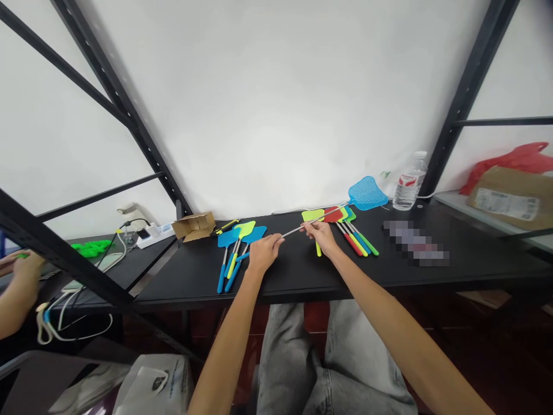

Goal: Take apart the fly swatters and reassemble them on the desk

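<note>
A blue fly swatter [368, 193] slants up to the right above the black table, its thin metal rod extended. My left hand [265, 252] is closed round its lower end, and a bit of blue handle pokes out to the left. Further up, my right hand [319, 235] pinches the rod between thumb and fingers. Left of my hands lies a group of blue and yellow swatters [232, 262] with short rods. Behind and right of my right hand is another group of swatters [356, 237] in red, yellow, blue and green, partly hidden by my right hand and the held rod.
An open cardboard box [194, 226] and a water bottle [406, 184] stand near the wall. A blurred-out object [417, 245] lies at the right. Black shelf posts [129, 118] frame both sides. Another person's hand [23, 265] is at the far left, near green pieces [90, 248].
</note>
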A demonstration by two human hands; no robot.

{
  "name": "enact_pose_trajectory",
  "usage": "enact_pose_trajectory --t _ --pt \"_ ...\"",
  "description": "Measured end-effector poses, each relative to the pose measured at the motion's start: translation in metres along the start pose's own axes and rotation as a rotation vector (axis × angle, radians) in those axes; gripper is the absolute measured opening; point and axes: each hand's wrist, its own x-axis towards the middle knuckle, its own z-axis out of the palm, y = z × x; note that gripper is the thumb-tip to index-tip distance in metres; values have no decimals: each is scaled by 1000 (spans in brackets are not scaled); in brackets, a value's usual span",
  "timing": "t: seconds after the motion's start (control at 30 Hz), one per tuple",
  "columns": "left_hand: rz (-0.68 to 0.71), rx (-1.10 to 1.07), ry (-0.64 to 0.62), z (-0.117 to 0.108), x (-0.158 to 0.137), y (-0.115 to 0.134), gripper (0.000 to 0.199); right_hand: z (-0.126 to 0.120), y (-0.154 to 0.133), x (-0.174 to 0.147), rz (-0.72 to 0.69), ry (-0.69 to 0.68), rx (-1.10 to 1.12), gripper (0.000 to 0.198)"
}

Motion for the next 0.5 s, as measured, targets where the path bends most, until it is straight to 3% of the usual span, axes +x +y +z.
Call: enact_pose_trajectory --t 0.23,0.5 --pt "8 6 13 4 3 -1 40 -6 3 4 -19 117 10 40" --pt "4 -1 24 6 2 -4 39 -20 4 10 -48 357 130 42"
